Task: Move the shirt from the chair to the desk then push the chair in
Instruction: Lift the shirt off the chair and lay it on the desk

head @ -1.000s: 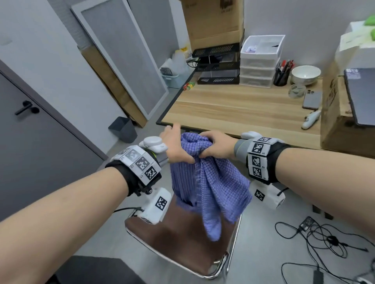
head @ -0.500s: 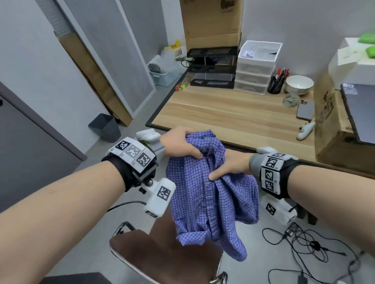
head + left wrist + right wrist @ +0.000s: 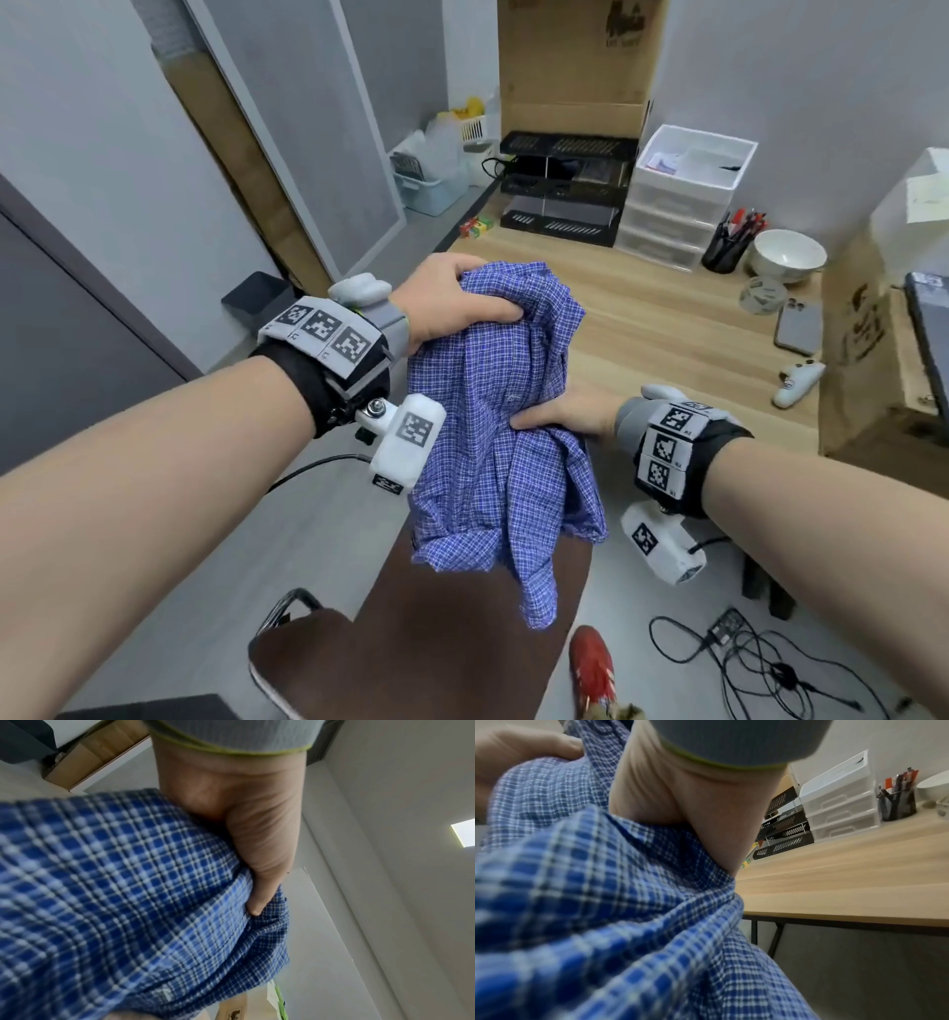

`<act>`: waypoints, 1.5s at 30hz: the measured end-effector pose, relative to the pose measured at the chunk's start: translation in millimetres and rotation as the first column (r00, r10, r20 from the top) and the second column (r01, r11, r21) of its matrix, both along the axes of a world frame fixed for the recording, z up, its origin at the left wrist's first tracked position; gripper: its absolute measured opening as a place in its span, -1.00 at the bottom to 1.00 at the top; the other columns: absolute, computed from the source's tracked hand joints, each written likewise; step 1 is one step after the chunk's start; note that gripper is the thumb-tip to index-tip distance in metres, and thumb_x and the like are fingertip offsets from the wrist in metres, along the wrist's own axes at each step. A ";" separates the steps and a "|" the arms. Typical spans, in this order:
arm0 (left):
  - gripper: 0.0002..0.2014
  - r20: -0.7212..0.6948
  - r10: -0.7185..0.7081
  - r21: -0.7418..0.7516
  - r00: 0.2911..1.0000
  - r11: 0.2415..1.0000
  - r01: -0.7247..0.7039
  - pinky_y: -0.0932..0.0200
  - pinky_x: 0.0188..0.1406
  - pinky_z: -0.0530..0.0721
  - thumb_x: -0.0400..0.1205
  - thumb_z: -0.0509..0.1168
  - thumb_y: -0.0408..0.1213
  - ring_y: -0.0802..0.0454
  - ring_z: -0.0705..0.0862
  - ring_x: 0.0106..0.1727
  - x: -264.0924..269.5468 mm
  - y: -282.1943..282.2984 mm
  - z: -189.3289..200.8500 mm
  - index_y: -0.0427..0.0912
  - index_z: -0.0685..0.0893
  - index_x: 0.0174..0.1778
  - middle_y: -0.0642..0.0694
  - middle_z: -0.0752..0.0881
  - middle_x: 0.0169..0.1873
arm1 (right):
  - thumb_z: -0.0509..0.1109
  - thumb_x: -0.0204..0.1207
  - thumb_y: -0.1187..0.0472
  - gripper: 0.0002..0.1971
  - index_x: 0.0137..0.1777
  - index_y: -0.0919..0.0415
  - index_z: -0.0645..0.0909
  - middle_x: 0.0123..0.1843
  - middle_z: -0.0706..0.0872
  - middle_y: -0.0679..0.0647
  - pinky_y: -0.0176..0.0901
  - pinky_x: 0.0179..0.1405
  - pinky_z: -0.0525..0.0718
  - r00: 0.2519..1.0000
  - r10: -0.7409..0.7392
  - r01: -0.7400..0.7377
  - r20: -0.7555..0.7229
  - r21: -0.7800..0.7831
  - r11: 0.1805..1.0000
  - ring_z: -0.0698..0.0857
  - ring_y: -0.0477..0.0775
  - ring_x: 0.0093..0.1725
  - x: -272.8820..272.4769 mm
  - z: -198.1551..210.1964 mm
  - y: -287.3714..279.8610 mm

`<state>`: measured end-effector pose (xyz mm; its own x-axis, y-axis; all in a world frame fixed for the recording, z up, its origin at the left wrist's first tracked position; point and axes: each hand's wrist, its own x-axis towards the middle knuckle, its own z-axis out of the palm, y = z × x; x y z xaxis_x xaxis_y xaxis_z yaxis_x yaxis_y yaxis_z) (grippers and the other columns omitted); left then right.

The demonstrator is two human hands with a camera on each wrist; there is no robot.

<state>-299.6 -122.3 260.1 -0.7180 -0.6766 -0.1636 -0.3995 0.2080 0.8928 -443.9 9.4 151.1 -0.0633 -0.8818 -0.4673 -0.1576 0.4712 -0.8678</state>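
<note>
A blue checked shirt (image 3: 493, 421) hangs bunched in the air above the brown chair (image 3: 441, 642), its top over the near edge of the wooden desk (image 3: 662, 329). My left hand (image 3: 452, 303) grips the top of the bundle, thumb and fingers curled into the cloth (image 3: 144, 902). My right hand (image 3: 560, 413) holds the shirt's right side lower down, its fingers buried in the folds (image 3: 628, 902). The shirt's tail dangles just over the chair back.
On the desk stand black letter trays (image 3: 560, 200), a white drawer unit (image 3: 683, 205), a pen cup (image 3: 729, 246), a bowl (image 3: 788, 254), a phone (image 3: 798, 326) and a cardboard box (image 3: 868, 354). Cables (image 3: 760, 663) lie on the floor at right, a red shoe (image 3: 590, 668) beside the chair.
Both hands have lifted the shirt off the chair and carried it forward toward the desk edge. The right hand has slid lower on the cloth.
</note>
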 end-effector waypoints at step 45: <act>-0.32 0.536 0.295 -0.013 0.791 0.940 -0.341 -0.05 0.25 0.63 0.51 0.51 -0.09 -0.10 0.60 0.13 -353.7 -136.9 -304.2 -0.31 0.40 0.44 -0.12 0.55 0.10 | 0.40 0.40 -0.45 0.20 0.79 -0.05 -0.29 0.84 -0.16 0.19 0.48 0.71 -0.05 0.279 0.399 -0.178 -0.874 0.361 0.915 -0.15 0.36 0.80 -392.4 -258.1 -126.3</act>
